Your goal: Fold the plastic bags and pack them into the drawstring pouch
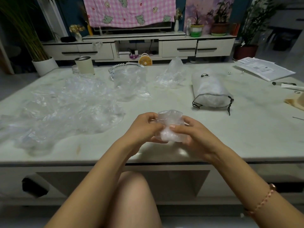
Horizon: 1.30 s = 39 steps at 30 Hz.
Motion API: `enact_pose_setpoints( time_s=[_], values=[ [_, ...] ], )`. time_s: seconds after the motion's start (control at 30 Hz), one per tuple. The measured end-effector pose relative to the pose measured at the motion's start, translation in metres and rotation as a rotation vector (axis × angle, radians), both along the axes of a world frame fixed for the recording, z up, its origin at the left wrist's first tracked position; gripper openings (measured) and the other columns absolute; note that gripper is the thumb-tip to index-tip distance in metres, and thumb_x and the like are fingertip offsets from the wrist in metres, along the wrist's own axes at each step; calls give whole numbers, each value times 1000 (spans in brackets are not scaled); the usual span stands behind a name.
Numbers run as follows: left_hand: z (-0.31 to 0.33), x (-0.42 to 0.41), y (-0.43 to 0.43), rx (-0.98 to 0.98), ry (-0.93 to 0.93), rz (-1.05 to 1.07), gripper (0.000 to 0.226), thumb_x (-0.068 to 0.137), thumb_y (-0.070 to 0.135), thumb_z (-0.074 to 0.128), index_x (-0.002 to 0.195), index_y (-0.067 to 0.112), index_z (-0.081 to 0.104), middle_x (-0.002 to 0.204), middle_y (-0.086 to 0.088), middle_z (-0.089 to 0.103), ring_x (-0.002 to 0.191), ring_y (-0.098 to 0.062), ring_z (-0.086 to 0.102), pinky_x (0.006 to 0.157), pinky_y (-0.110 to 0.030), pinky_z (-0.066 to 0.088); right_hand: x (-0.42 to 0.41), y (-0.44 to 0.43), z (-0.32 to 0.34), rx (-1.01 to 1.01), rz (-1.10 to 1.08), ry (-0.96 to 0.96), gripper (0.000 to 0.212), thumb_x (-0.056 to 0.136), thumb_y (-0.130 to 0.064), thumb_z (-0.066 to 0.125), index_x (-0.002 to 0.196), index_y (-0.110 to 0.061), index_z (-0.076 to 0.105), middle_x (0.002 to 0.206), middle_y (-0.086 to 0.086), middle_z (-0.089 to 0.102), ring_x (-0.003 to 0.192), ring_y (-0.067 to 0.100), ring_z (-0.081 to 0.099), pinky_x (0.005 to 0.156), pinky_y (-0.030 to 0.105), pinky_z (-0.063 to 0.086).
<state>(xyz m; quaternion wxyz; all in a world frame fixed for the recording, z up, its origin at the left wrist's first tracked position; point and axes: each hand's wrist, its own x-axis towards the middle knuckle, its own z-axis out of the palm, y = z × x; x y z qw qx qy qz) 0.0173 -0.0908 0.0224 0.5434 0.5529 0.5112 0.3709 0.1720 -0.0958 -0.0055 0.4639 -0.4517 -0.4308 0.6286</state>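
Observation:
Above the table's near edge, my left hand (144,127) and my right hand (189,130) both pinch a small folded clear plastic bag (169,125) between them. The white drawstring pouch (210,89) lies on its side to the right, bulging, its mouth with black cords facing me. Loose crumpled clear bags lie in a big heap (65,109) at the left. Another clear bag (130,83) lies at the middle and one more bag (172,73) stands farther back.
On the pale table (246,129), a cream canister (84,65) and a glass dish (125,68) stand at the back. Papers (264,68) and a pen (283,83) lie at the far right. A TV cabinet stands beyond the table.

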Motion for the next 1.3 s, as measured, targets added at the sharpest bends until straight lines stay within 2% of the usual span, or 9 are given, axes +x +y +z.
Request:
enact_pose_setpoints(
  time_s=[0.17,0.33,0.5,0.57,0.63,0.77,1.0,1.13,1.3],
  values=[
    [2,3,-2,33,4,20,26,83,-16,46,99,1,59,95,-21,65,69,-31,68,55,-27,58,-3,7,-4,-36,21,163,30,80,11,46,98,-4,63,101,17,62,90,27,53,74,31,37],
    [3,7,-5,145,1,53,36,82,-18,41,86,11,61,90,-10,63,64,-20,64,49,-21,52,-7,5,1,-91,16,295,40,78,7,45,50,-19,59,90,9,58,71,17,53,61,24,35],
    [7,5,-5,205,28,84,33,79,-18,44,66,9,59,97,-6,65,45,-11,61,44,-19,48,5,5,6,-120,135,347,32,78,-24,46,59,-7,65,86,15,62,75,25,57,64,34,39],
    [7,4,-5,228,74,57,34,78,-18,46,60,9,58,96,-2,64,42,-11,59,42,-19,46,11,7,8,-81,160,185,32,78,-34,56,62,-8,65,75,10,59,67,20,57,60,30,43],
    [7,5,-6,265,129,26,37,76,-18,46,56,11,59,93,2,63,40,-10,55,40,-17,41,14,7,7,-6,231,15,11,74,-22,68,75,-11,65,79,7,63,70,18,61,60,29,48],
    [5,7,-6,307,242,0,40,78,-14,48,57,16,63,85,3,64,43,-6,53,42,-15,40,22,7,5,-26,380,-171,40,73,-6,68,112,-7,59,100,16,66,86,23,62,72,30,52],
    [8,4,-3,33,117,-63,26,92,12,49,72,9,66,81,-3,63,69,-14,58,60,-20,51,16,1,4,147,184,-398,22,82,4,62,98,-9,67,84,5,68,73,7,62,66,18,50],
    [0,4,-2,167,316,-43,23,80,-1,57,74,20,66,83,5,63,76,-8,57,76,-24,52,15,-2,2,182,175,-478,13,84,-9,67,97,-9,68,86,7,70,76,9,62,75,26,49],
    [2,6,-2,180,167,28,23,84,-1,57,78,19,68,96,-5,63,83,-15,62,75,-24,55,23,-4,6,191,222,-478,14,77,-3,73,89,2,67,81,16,67,73,17,60,73,33,49]
  ],
)
